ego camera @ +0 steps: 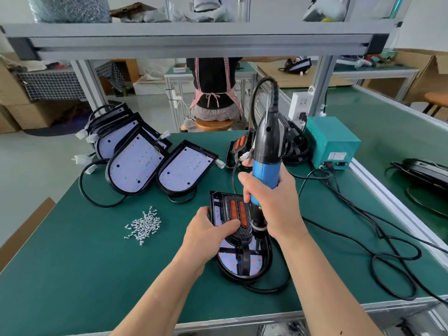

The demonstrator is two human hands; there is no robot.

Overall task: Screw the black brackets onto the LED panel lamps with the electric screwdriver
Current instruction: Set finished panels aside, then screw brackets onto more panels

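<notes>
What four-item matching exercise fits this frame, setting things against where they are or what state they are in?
Things:
1. electric screwdriver
2. pile of screws
3. teal power box
4. left hand

Places or states:
A. loose on the green mat, left of the near lamp
B. upright, gripped by the right hand
C. at the back right of the mat
D. pressing on the black bracket

Pairs: 1-B, 2-A, 3-C, 4-D.
</notes>
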